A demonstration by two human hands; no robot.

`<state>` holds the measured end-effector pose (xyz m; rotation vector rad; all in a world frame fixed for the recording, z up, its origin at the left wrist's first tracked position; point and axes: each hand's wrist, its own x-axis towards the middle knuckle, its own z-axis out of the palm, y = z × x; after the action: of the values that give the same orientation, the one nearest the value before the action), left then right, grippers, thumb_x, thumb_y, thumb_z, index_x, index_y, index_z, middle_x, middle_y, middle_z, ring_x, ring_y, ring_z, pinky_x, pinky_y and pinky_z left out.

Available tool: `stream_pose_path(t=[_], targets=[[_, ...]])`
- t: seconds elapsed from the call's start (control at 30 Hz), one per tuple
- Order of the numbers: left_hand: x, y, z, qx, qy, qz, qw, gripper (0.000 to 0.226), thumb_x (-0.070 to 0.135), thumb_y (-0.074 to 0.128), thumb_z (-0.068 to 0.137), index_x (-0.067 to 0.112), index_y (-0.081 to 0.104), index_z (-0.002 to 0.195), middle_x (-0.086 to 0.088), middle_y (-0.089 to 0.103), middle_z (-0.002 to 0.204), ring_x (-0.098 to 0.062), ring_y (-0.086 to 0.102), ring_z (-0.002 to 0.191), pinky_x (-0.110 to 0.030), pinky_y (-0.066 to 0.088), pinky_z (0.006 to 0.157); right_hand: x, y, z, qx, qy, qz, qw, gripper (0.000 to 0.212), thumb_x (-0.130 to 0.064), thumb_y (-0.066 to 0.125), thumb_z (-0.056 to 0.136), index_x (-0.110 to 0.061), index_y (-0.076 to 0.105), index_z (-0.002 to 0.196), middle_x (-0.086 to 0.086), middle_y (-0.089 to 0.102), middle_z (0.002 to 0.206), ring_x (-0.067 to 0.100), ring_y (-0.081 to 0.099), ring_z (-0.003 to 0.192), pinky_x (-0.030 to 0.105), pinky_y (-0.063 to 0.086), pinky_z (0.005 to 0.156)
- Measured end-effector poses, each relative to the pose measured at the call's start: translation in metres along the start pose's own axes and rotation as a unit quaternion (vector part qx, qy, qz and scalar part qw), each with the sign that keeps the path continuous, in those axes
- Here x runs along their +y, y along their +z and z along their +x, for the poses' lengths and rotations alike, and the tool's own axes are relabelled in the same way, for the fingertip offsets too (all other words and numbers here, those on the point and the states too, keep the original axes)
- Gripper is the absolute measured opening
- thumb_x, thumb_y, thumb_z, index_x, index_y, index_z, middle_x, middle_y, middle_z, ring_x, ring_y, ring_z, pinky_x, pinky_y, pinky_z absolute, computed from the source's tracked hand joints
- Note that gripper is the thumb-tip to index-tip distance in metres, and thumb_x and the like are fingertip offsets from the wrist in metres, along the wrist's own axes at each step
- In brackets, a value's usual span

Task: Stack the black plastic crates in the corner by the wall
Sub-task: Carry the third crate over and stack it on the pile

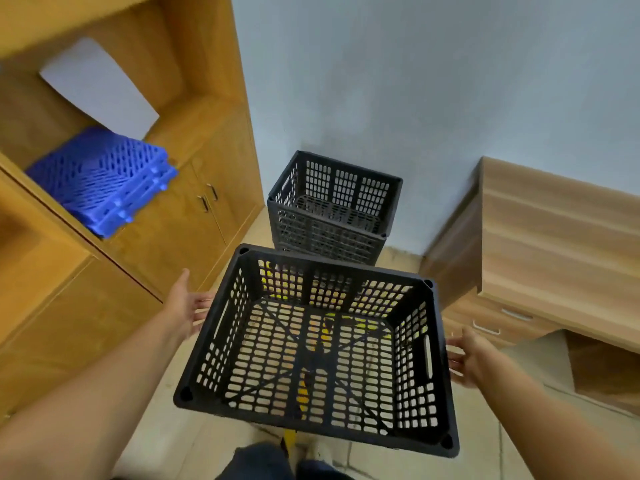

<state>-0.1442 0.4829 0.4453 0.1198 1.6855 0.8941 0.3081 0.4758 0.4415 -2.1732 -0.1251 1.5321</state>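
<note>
A black perforated crate (313, 348) is close in front of me, open side up, with something yellow showing through its base. My left hand (187, 306) is beside its left wall, fingers spread and reaching the wall. At the right wall, next to the handle slot, my right hand (465, 356) is also spread. Neither hand is closed around the crate. Two more black crates (332, 209) stand stacked on the floor in the corner against the pale wall (415, 98).
A tall wooden cabinet (194, 209) lines the left side, with blue plastic trays (104, 181) and a white sheet (100, 88) on its open shelf. A wooden desk with drawers (554, 244) stands at the right. Between them is tiled floor (398, 254).
</note>
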Motion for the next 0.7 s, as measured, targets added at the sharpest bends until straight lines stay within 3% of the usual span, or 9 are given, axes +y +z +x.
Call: stream_pose_path(t=[0.1, 0.17, 0.2, 0.27, 0.37, 0.47, 0.57, 0.63, 0.7], targets=[[0.041, 0.024, 0.008, 0.017, 0.025, -0.044, 0.999, 0.069, 0.065, 0.028, 0.090, 0.004, 0.060, 0.092, -0.007, 0.047, 0.075, -0.021, 0.045, 0.067, -0.037, 0.042, 0.071, -0.047, 0.012, -0.003, -0.012, -0.007, 0.030, 0.999, 0.059, -0.050, 0.014, 0.099, -0.010, 0.054, 0.081, 0.003, 0.052, 0.040, 0.017, 0.050, 0.038, 0.020, 0.039, 0.048], [0.067, 0.041, 0.013, 0.028, 0.038, -0.067, 0.997, 0.064, 0.061, 0.029, 0.091, 0.004, 0.059, 0.089, -0.010, 0.052, 0.083, -0.024, 0.049, 0.075, -0.042, 0.040, 0.083, -0.075, 0.023, -0.011, -0.014, -0.012, 0.062, 0.998, 0.058, -0.048, 0.015, 0.100, -0.008, 0.052, 0.079, 0.008, 0.057, 0.058, 0.019, 0.052, 0.047, 0.017, 0.038, 0.041], [0.081, 0.049, 0.017, 0.029, 0.046, -0.080, 0.995, 0.064, 0.061, 0.029, 0.092, 0.004, 0.059, 0.091, -0.011, 0.053, 0.087, -0.025, 0.050, 0.080, -0.042, 0.039, 0.084, -0.088, 0.030, -0.016, -0.015, -0.017, 0.079, 0.997, 0.058, -0.046, 0.015, 0.101, -0.006, 0.050, 0.077, 0.010, 0.055, 0.066, 0.020, 0.050, 0.055, 0.022, 0.037, 0.043], [0.109, 0.062, 0.027, 0.021, 0.059, -0.100, 0.993, 0.068, 0.062, 0.030, 0.090, 0.003, 0.060, 0.104, -0.013, 0.056, 0.100, -0.027, 0.052, 0.093, -0.042, 0.040, 0.087, -0.113, 0.041, -0.020, -0.014, -0.026, 0.105, 0.994, 0.058, -0.043, 0.016, 0.101, -0.005, 0.050, 0.075, 0.011, 0.052, 0.072, 0.021, 0.047, 0.061, 0.031, 0.034, 0.050], [0.157, 0.075, 0.047, 0.014, 0.061, -0.123, 0.990, 0.072, 0.065, 0.032, 0.087, 0.006, 0.060, 0.117, -0.012, 0.057, 0.117, -0.027, 0.052, 0.108, -0.042, 0.042, 0.094, -0.148, 0.059, -0.016, -0.007, -0.024, 0.125, 0.992, 0.059, -0.044, 0.014, 0.101, -0.006, 0.054, 0.081, 0.010, 0.054, 0.075, 0.021, 0.048, 0.062, 0.028, 0.038, 0.049], [0.204, 0.089, 0.071, -0.010, 0.055, -0.129, 0.990, 0.071, 0.066, 0.034, 0.086, 0.008, 0.059, 0.117, -0.011, 0.057, 0.119, -0.027, 0.052, 0.111, -0.043, 0.042, 0.096, -0.188, 0.081, -0.013, 0.009, -0.021, 0.155, 0.988, 0.056, -0.044, 0.017, 0.101, -0.007, 0.056, 0.086, 0.011, 0.053, 0.077, 0.022, 0.048, 0.063, 0.027, 0.042, 0.039], [0.247, 0.103, 0.093, -0.035, 0.051, -0.121, 0.991, 0.072, 0.067, 0.034, 0.085, 0.009, 0.057, 0.122, -0.011, 0.055, 0.122, -0.028, 0.050, 0.114, -0.046, 0.039, 0.100, -0.229, 0.103, -0.007, 0.012, -0.029, 0.186, 0.982, 0.051, -0.043, 0.020, 0.101, -0.006, 0.056, 0.105, 0.014, 0.053, 0.082, 0.025, 0.049, 0.067, 0.032, 0.042, 0.047], [0.274, 0.113, 0.109, -0.043, 0.048, -0.115, 0.991, 0.070, 0.065, 0.034, 0.086, 0.008, 0.057, 0.120, -0.013, 0.055, 0.119, -0.029, 0.050, 0.113, -0.045, 0.041, 0.095, -0.254, 0.117, -0.005, 0.013, -0.035, 0.191, 0.981, 0.053, -0.043, 0.020, 0.101, -0.007, 0.055, 0.112, 0.014, 0.059, 0.094, 0.025, 0.050, 0.067, 0.030, 0.045, 0.047], [0.297, 0.123, 0.125, -0.045, 0.050, -0.113, 0.991, 0.067, 0.063, 0.035, 0.088, 0.008, 0.057, 0.119, -0.012, 0.056, 0.118, -0.028, 0.053, 0.111, -0.043, 0.043, 0.087, -0.276, 0.131, 0.000, 0.014, -0.039, 0.193, 0.980, 0.057, -0.044, 0.021, 0.100, -0.003, 0.056, 0.121, 0.012, 0.061, 0.116, 0.026, 0.053, 0.071, 0.033, 0.046, 0.056]])
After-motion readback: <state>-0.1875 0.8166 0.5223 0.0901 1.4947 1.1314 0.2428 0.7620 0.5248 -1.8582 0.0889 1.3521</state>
